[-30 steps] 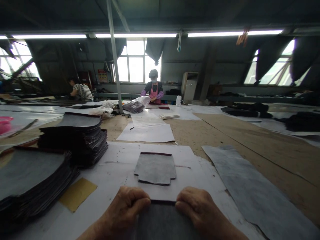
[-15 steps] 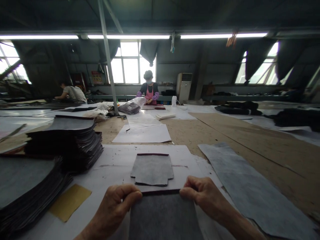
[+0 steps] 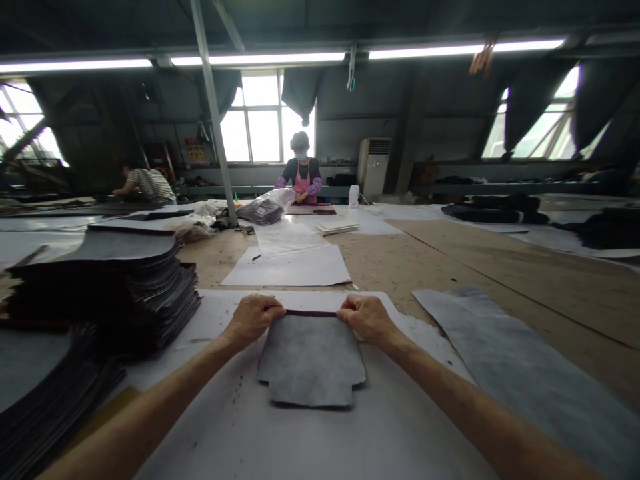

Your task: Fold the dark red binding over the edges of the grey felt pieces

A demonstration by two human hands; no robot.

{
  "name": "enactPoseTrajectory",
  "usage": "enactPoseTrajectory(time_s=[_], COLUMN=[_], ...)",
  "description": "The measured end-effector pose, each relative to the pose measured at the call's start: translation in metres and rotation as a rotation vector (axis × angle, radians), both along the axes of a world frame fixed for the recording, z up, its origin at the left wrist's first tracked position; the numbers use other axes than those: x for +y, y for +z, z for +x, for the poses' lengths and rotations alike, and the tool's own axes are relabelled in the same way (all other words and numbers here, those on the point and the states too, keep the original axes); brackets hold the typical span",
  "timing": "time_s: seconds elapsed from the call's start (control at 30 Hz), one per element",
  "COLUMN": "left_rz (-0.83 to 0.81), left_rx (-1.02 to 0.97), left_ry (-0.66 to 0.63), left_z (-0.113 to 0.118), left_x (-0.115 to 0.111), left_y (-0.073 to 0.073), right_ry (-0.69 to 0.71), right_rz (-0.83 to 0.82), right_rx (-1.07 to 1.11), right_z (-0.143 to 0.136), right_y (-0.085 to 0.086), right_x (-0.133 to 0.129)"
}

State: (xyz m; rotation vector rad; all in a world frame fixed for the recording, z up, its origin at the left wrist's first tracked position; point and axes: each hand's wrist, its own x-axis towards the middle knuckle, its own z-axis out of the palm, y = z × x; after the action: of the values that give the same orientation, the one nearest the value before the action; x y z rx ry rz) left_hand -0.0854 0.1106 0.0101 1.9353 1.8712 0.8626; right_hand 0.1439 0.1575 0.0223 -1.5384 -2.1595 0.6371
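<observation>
Gray piece (image 3: 313,360) over white sheet (image 3: 300,440), dark top edge near sheet's far edge; full contact unclear. Left hand (image 3: 254,319) pinches its top left corner, right hand (image 3: 369,321) top right. Likely light, soft, bendy, low slip; best grip: both top corners.

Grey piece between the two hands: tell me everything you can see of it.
The grey piece looks like soft, faintly mottled fabric, with a dark strip along its far edge. It narrows at a step on each side near the close end. It lies nearly flat over the white sheet, its far corners pinched by the left hand and right hand. Its underside is hidden.
</observation>
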Motion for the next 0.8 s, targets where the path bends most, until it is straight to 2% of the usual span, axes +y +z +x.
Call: enactPoseTrajectory(time_s=[0.17, 0.47, 0.63, 0.8], left_rz=[0.065, 0.129, 0.122, 0.147], left_rx=[0.150, 0.242, 0.301, 0.289], left_ry=[0.064, 0.110, 0.127, 0.075], left_z=[0.001, 0.001, 0.001, -0.009], left_x=[0.003, 0.010, 0.012, 0.013], left_y=[-0.019, -0.026, -0.030, -0.033], right_ry=[-0.058, -0.041, -0.088, -0.051], right_rz=[0.085, 0.202, 0.180, 0.091], right_rx=[-0.107, -0.163, -0.151, -0.153], right_z=[-0.007, -0.008, -0.011, -0.013], right_y=[-0.017, -0.028, -0.030, -0.030], right_x=[0.003, 0.003, 0.000, 0.003])
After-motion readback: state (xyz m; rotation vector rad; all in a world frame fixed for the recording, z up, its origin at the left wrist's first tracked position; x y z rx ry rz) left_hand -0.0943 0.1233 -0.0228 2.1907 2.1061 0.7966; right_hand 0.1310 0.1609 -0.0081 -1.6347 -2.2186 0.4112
